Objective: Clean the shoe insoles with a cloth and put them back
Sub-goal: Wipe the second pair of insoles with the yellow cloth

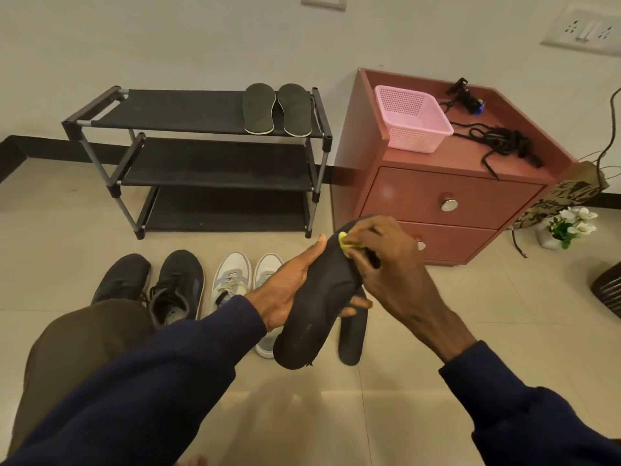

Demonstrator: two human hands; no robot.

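**Black insole held in the air, cloth pressed to its far end**

Head view: The left hand [285, 290] grips a black insole [312, 317] around its middle. The thumb lies straight along the left edge, and the fingers curl underneath, their tips showing at the right edge. The insole is held above the tiled floor in front of the person, tilted, with its rounded heel end nearest the camera and its far end pointing toward the cabinet [437, 193]. Its surface is matte and dark, with faint scuff marks and a small frayed nick at the near rim.

A second black insole [351, 338] hangs just behind and below the first. It seems to be caught by the same fingers, though the grip on it is hidden.

The right hand [379, 260] is curled over a small yellow-green cloth [346, 242], pinching it and pressing it against the far end of the held insole. Only a bit of the cloth shows between the fingers.

On the top shelf of the shoe rack [184, 112] lie two dark green insoles [258, 109] side by side, with pale edges at the heels. A dark pair of shoes [178, 284] and a pale grey pair [232, 277] stand on the floor before the rack. On the cabinet sit a pink basket [411, 119] and black laces [504, 142].
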